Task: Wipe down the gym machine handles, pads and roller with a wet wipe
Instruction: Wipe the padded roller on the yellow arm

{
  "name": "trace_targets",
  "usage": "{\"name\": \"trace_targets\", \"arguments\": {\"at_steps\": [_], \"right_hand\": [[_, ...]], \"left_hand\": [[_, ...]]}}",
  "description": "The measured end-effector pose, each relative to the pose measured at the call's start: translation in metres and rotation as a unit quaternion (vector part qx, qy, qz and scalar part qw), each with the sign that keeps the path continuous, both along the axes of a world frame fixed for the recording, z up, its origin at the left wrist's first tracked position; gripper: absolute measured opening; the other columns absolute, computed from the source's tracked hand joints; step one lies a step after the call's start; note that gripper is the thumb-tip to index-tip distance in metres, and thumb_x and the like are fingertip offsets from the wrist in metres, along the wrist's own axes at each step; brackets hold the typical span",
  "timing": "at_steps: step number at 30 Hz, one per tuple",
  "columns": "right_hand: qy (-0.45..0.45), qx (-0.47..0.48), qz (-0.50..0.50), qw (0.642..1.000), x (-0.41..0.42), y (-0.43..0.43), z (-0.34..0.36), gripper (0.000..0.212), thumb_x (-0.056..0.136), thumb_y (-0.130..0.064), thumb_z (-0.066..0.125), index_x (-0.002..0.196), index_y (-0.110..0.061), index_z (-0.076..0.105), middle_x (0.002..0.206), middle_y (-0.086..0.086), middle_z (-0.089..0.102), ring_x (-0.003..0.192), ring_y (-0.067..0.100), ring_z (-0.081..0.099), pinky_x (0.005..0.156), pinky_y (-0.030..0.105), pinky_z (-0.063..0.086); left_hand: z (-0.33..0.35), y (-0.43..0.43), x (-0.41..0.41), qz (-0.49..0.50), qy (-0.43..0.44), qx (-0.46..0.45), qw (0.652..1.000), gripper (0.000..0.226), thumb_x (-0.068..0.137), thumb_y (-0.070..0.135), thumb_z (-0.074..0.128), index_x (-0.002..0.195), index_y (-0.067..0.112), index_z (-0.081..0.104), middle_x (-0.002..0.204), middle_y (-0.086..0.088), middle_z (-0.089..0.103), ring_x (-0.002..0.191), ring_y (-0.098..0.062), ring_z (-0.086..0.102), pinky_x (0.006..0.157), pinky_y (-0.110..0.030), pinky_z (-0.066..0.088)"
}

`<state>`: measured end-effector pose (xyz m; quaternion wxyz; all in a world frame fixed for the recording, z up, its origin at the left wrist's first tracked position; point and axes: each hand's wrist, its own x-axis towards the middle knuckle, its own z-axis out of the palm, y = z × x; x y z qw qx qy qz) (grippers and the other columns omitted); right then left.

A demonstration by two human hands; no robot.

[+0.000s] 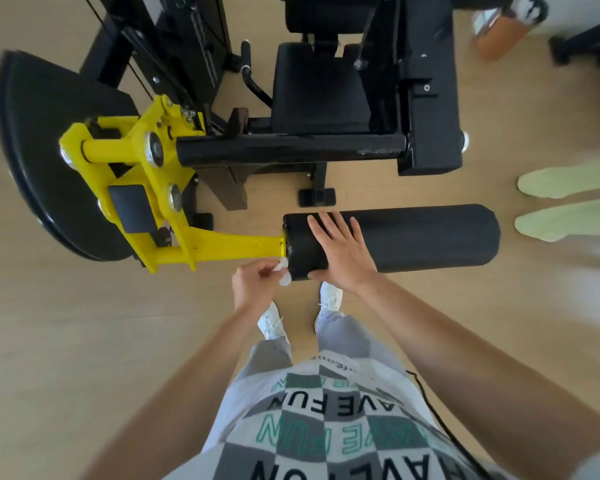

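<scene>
Two hands: right hand (pixel 338 249) flat, open on roller (pixel 413 239); left hand (pixel 255 289) pinching wet wipe (pixel 284 273).

The padded cylindrical foam roller (pixel 413 239) is matte black along its whole length. Just left of the roller, the steel lever arm and pivot bracket (pixel 142 181) are bright yellow, carrying silver round end caps and a black rectangular pad. Behind the roller, the upholstered seat pad (pixel 317 91) and the machine frame are black. At the roller's left end, the crumpled wet wipe (pixel 284 271) is white. Below the roller, the printed cotton shirt (pixel 326 420) shows a grey-and-white checker pattern with black and green lettering. The plank floor (pixel 66 341) is light tan wood.
</scene>
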<state>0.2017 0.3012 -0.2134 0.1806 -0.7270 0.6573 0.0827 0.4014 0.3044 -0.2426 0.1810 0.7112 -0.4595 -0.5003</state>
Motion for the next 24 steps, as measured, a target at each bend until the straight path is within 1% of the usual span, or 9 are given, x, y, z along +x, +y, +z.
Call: {"name": "trace_targets", "arguments": {"at_steps": [2,4,7,9,11,14,16,20,24], "right_hand": [[0.005,-0.022,-0.014,1.0,0.001,-0.002,0.006,0.116,0.07,-0.058,0.084,0.16,-0.022,0.021,0.164,0.008,0.022,0.148,0.038,0.023,0.121,0.058,0.02],[0.0,-0.072,-0.035,0.997,0.002,0.009,0.008,0.102,0.069,-0.049,0.087,0.153,-0.022,0.036,0.15,0.009,0.04,0.134,0.035,0.039,0.111,0.055,0.035],[-0.03,-0.132,-0.061,0.989,0.003,0.036,-0.001,0.077,0.073,-0.035,0.088,0.14,-0.022,0.052,0.136,0.007,0.052,0.126,0.03,0.048,0.104,0.049,0.042],[-0.03,-0.121,-0.051,0.991,0.003,0.05,-0.007,0.077,0.076,-0.032,0.086,0.143,-0.02,0.05,0.145,0.007,0.051,0.138,0.03,0.044,0.115,0.049,0.036],[-0.025,-0.09,-0.039,0.995,0.003,0.057,-0.01,0.086,0.08,-0.033,0.084,0.153,-0.019,0.04,0.158,0.009,0.04,0.15,0.031,0.031,0.124,0.049,0.021],[-0.02,-0.069,-0.036,0.997,0.003,0.058,-0.009,0.095,0.082,-0.034,0.083,0.159,-0.019,0.029,0.164,0.009,0.03,0.154,0.031,0.022,0.126,0.048,0.013],[-0.013,-0.06,-0.031,0.998,0.001,0.054,-0.009,0.098,0.083,-0.035,0.081,0.161,-0.019,0.023,0.167,0.008,0.024,0.156,0.03,0.016,0.127,0.048,0.009],[0.006,-0.055,-0.027,0.998,-0.002,0.037,-0.009,0.103,0.082,-0.05,0.078,0.161,-0.022,0.02,0.168,0.007,0.022,0.156,0.032,0.013,0.126,0.055,0.008],[0.031,-0.031,-0.058,0.997,-0.002,0.012,-0.003,0.113,0.068,-0.07,0.076,0.159,-0.03,0.022,0.164,0.005,0.025,0.148,0.041,0.022,0.118,0.065,0.017]], "left_hand": [[0.003,-0.012,0.0,0.034,0.003,-0.01,0.999,0.007,0.086,0.025,0.08,0.093,0.027,0.079,0.081,0.01,0.073,0.08,-0.014,0.069,0.082,-0.032,0.056],[0.006,-0.026,-0.001,0.056,0.023,-0.026,0.998,0.014,0.086,0.024,0.08,0.085,0.036,0.074,0.083,0.013,0.074,0.083,-0.016,0.071,0.083,-0.036,0.059],[0.008,-0.032,-0.006,0.034,0.032,-0.041,0.998,0.025,0.085,0.018,0.08,0.079,0.04,0.07,0.081,0.017,0.072,0.082,-0.016,0.071,0.08,-0.037,0.059],[0.006,-0.025,-0.008,0.001,0.029,-0.03,0.999,0.018,0.087,0.017,0.078,0.085,0.034,0.073,0.082,0.014,0.073,0.08,-0.014,0.07,0.082,-0.036,0.058],[0.001,-0.013,-0.006,-0.02,0.029,-0.02,0.999,0.012,0.088,0.015,0.076,0.092,0.026,0.077,0.083,0.011,0.075,0.082,-0.014,0.071,0.085,-0.035,0.058],[-0.006,0.002,0.0,-0.039,0.024,-0.01,0.999,0.011,0.087,0.012,0.077,0.096,0.018,0.08,0.083,0.009,0.074,0.081,-0.013,0.07,0.085,-0.034,0.058],[-0.008,0.009,0.004,-0.069,0.01,-0.002,0.998,0.007,0.086,0.017,0.079,0.092,0.021,0.082,0.08,0.012,0.074,0.079,-0.011,0.07,0.079,-0.03,0.056],[-0.006,0.008,0.007,-0.026,0.009,-0.011,1.0,0.01,0.087,0.017,0.078,0.095,0.023,0.08,0.081,0.015,0.072,0.074,0.0,0.065,0.073,-0.019,0.049],[0.008,-0.01,0.002,-0.006,0.007,-0.054,0.998,0.008,0.092,0.025,0.075,0.098,0.029,0.074,0.082,0.018,0.07,0.077,0.002,0.065,0.068,-0.012,0.047]]}}
